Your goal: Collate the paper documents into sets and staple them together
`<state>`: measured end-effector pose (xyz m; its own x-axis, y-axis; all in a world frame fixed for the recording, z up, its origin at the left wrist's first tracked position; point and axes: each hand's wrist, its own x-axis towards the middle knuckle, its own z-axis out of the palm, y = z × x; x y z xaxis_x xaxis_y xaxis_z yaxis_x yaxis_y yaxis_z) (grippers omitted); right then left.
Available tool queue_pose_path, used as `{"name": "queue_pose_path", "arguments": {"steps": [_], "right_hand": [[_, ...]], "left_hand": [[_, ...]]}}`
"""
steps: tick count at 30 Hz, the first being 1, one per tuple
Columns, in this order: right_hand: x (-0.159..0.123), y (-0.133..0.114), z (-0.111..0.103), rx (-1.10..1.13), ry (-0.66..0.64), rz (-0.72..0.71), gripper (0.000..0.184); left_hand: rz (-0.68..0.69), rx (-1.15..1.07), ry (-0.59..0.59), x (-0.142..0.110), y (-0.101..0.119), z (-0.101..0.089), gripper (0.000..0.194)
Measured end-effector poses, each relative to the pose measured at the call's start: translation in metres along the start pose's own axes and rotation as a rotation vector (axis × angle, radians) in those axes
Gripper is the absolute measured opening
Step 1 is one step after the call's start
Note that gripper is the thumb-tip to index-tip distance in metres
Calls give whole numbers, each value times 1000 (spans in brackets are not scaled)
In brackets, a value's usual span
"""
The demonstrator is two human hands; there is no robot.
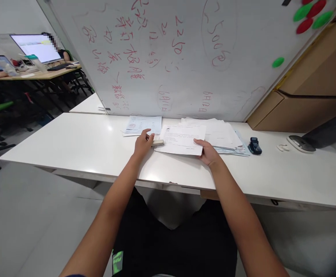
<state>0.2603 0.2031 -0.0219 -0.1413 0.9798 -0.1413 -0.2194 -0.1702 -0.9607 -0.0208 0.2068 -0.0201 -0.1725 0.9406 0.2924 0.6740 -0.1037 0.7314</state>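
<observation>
My right hand (209, 152) grips the right edge of a printed white sheet of paper (182, 140), thumb on top and fingers beneath. At the sheet's left edge, my left hand (144, 143) is closed around a small pale stapler (158, 143), whose end meets the paper's lower left corner. Its exact shape is partly hidden by the fingers. Behind my left hand lies a small stack of bluish printed forms (143, 124) with a red stamp. A looser pile of papers (221, 134) spreads to the right, partly under my right hand.
On the white table (70, 142), a dark blue desk tool (254, 146), a small white piece (283, 147) and a round grey-white device (301, 144) sit rightward. A whiteboard (185, 57) rises behind; cardboard boxes (303, 111) stand right. People sit at a desk (41, 75) far left.
</observation>
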Motion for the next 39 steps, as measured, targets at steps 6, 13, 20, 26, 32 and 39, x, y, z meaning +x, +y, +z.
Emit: {"name": "queue_pose_path", "arguments": {"steps": [6,13,20,26,32,39], "right_hand": [[-4,-1,1,98,-48,95,30],[-5,-2,8,56,-50,155,34],[-1,3,8,-10,-21,153,34],[0,4,7,-29,-22,166,34],[1,9,3,-110,18,153,32],[1,12,3,-253,62,115,22]], "left_hand": [[33,-81,-25,1,0,-1,33],[9,-117,-14,2,1,-2,32],[14,-99,-5,3,10,-7,34],[239,152,-23,28,28,1,39],[267,364,-174,43,13,27,54],[264,306,-191,43,5,28,58]]}}
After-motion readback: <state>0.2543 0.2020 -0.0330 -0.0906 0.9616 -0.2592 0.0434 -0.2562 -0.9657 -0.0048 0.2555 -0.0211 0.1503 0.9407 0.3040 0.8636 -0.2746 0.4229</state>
